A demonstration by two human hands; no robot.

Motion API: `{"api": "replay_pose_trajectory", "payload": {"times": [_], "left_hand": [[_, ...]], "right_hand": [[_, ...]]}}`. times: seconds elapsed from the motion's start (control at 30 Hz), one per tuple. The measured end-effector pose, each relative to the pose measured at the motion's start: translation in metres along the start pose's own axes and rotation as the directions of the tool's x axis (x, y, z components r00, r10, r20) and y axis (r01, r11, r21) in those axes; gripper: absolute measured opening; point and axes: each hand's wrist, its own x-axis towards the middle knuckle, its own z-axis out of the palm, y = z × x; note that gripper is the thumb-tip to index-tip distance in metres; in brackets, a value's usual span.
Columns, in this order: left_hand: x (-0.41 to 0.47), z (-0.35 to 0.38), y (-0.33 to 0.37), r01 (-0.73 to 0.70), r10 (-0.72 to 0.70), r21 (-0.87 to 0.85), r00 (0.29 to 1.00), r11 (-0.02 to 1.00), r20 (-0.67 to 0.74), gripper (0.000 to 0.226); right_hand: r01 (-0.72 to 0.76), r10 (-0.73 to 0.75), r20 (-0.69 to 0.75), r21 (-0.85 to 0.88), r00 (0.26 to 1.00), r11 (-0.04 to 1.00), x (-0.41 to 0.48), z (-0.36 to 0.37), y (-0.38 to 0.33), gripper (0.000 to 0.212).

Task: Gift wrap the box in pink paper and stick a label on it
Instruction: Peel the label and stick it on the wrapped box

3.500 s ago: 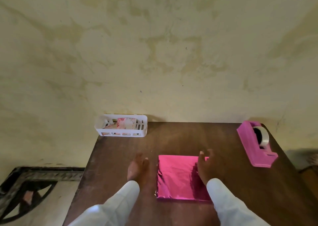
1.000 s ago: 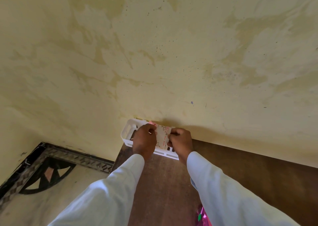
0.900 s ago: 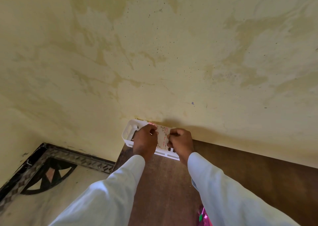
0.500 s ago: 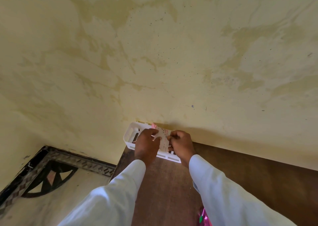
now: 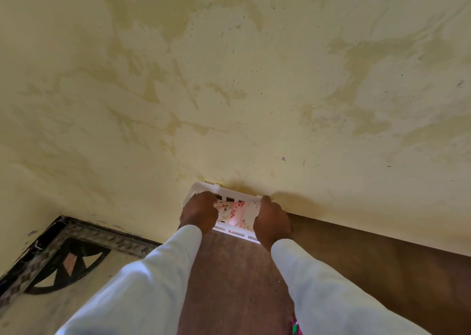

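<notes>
My worry starts at the left hand [image 5: 200,211]. Its fingers curl over the left edge of the floral label sheet [image 5: 238,211] lying in the white basket [image 5: 204,186]. A hasty pull could crease or tear the thin paper, or drag up several sheets at once. The basket looks light and sits at the back corner of the worktop [image 5: 229,271], against the wall, so a tug could tip it or slide it off the left edge.

The right hand [image 5: 272,221] is curled at the basket's right end with its fingertips hidden. I cannot tell whether it pinches the sheet or steadies the basket.

The label sheet lies between the two hands, touching the left one. The pink-wrapped box [image 5: 295,329] shows only as a sliver by the right sleeve, well apart from both hands.
</notes>
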Motion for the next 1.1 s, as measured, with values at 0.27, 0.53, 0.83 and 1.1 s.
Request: {"api": "replay_pose_trajectory", "payload": {"times": [0.27,0.53,0.83,1.1], "left_hand": [[0.026,0.001,0.017,-0.086,0.025,0.279,0.976,0.957,0.214,0.059],[0.031,0.011,0.018,-0.077,0.04,0.362,0.993,0.929,0.107,0.027],[0.032,-0.001,0.011,-0.077,0.053,0.228,0.993,0.971,0.109,0.03],[0.023,-0.047,0.016,0.006,-0.024,-0.364,0.999,0.931,-0.044,0.028]], "right_hand": [[0.071,-0.069,0.025,-0.127,0.997,0.989,0.003,0.002,-0.001,0.047],[0.078,-0.076,0.021,-0.121,0.997,0.99,0.002,-0.002,-0.001,0.049],[0.085,-0.079,0.056,-0.122,0.995,0.989,0.005,-0.004,-0.001,0.047],[0.166,-0.164,0.029,-0.215,0.986,0.962,0.001,-0.008,-0.002,0.036]]}}
